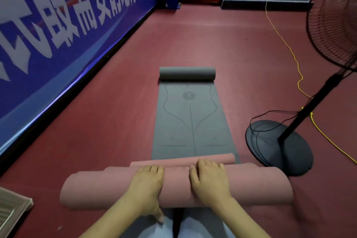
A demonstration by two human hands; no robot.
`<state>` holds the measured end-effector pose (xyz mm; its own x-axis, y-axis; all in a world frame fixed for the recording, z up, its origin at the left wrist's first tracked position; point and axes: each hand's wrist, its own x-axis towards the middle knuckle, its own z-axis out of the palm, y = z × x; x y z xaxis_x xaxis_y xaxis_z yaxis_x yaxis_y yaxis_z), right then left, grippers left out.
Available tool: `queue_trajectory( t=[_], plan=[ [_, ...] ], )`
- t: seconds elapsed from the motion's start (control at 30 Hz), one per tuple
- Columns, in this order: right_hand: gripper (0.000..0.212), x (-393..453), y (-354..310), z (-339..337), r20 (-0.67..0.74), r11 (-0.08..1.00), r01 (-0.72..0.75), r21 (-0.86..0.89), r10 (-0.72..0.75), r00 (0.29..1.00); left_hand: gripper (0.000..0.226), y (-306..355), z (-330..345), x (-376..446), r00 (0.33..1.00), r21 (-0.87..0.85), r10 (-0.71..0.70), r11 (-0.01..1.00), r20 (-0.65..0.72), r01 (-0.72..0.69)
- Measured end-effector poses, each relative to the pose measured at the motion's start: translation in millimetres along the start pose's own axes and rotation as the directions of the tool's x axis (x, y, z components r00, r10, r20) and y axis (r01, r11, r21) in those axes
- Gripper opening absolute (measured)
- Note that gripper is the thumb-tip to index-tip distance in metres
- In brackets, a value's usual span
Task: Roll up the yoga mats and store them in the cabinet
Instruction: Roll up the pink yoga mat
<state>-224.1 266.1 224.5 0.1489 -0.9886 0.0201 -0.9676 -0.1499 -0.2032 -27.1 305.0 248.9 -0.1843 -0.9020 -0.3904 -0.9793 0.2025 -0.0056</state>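
A pink yoga mat (251,185) lies rolled into a thick roll across the bottom of the view, with its loose end (183,160) just beyond the roll. My left hand (146,183) and my right hand (208,179) press palm-down on top of the roll, side by side near its middle. Under and beyond it a grey yoga mat (191,121) stretches away flat on the floor. Its far end is curled into a small roll (187,73). No cabinet is in view.
A standing fan's round black base (278,147) and slanted pole (313,102) stand right of the grey mat, with a yellow cord (286,44) trailing over the red floor. A blue banner wall (58,35) runs along the left. A beige slatted object (11,208) is at bottom left.
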Motion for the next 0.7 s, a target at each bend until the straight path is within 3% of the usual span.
queue_trajectory(
  t=[0.17,0.27,0.37,0.47,0.7],
  plan=[
    [0.05,2,-1,-7,0.112,1.0,0.027,-0.011,-0.025,0.993,0.109,-16,-2,16,0.999,-0.016,0.028,0.999,-0.014,-0.029],
    [0.06,1,-1,-12,0.07,0.995,0.1,-0.008,-0.1,0.993,0.1,-17,3,13,0.999,-0.036,0.016,0.999,-0.037,-0.017],
    [0.049,2,-1,-17,0.095,0.994,0.107,-0.002,-0.106,0.99,0.096,-19,-3,6,0.998,-0.048,0.023,0.999,-0.052,-0.025],
    [0.043,2,-4,-22,0.153,0.998,0.063,-0.008,-0.061,0.986,0.094,-19,-15,-2,0.999,-0.053,0.029,0.998,-0.021,-0.03],
    [0.058,-14,-7,-46,0.329,0.997,0.054,-0.047,-0.036,0.944,0.09,-12,-26,-24,0.991,-0.082,0.046,0.996,0.122,-0.037]
  ],
)
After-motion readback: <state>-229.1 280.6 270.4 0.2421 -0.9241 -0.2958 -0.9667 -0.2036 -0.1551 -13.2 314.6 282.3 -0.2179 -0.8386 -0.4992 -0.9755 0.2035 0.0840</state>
